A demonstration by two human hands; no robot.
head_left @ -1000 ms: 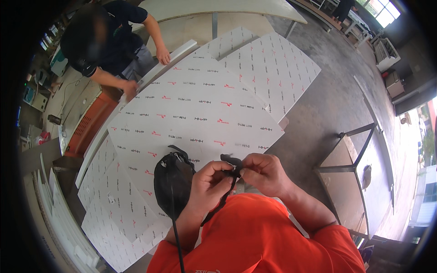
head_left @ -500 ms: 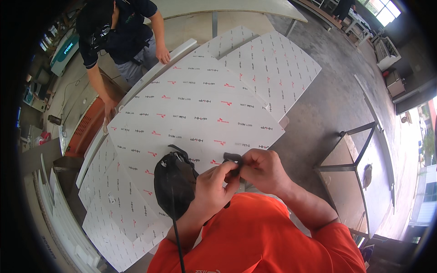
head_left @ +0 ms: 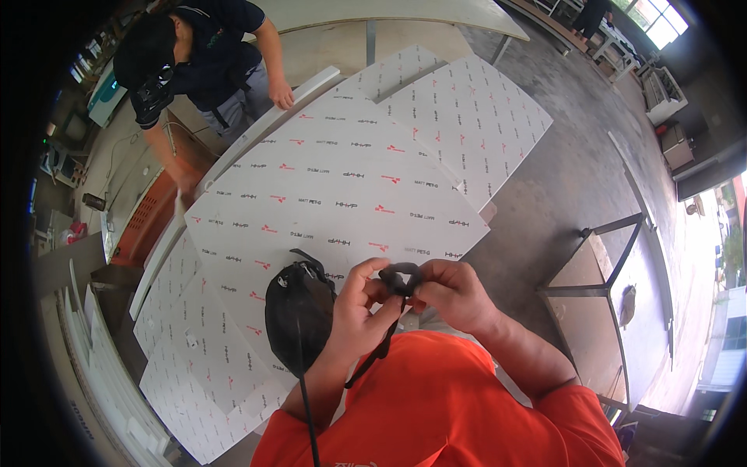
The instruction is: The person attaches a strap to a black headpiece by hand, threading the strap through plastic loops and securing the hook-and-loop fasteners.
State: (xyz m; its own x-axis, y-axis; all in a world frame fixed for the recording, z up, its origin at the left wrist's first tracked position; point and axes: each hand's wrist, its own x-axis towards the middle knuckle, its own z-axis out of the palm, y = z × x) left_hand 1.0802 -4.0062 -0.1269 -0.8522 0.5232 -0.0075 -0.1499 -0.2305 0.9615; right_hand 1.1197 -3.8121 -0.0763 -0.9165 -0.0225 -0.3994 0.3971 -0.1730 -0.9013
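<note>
In front of my chest, both hands pinch a black strap [head_left: 389,278] bent into a small ring with a gap in its middle. A thin tail of it hangs down toward my orange shirt. My left hand [head_left: 362,302] is closed on the ring's left side, thumb and fingers together. On the other side, my right hand [head_left: 457,294] grips the ring's right edge. Just left of my left hand, a black pouch-like bag [head_left: 299,315] lies on the white printed panels [head_left: 311,175]. A black cord [head_left: 306,405] runs down from the bag past my left forearm.
Across the panels a person in a dark shirt [head_left: 206,54] rests one hand on a long white strip [head_left: 272,121]. An orange perforated crate [head_left: 152,214] stands at the left. Right of me is a table with a dark metal frame [head_left: 580,291]. More panels [head_left: 97,350] lean at the lower left.
The black strap has opened from a bunched shape into a visible ring. My left hand has shifted slightly up and left, and a strap tail now shows. The other person leans a little farther left.
</note>
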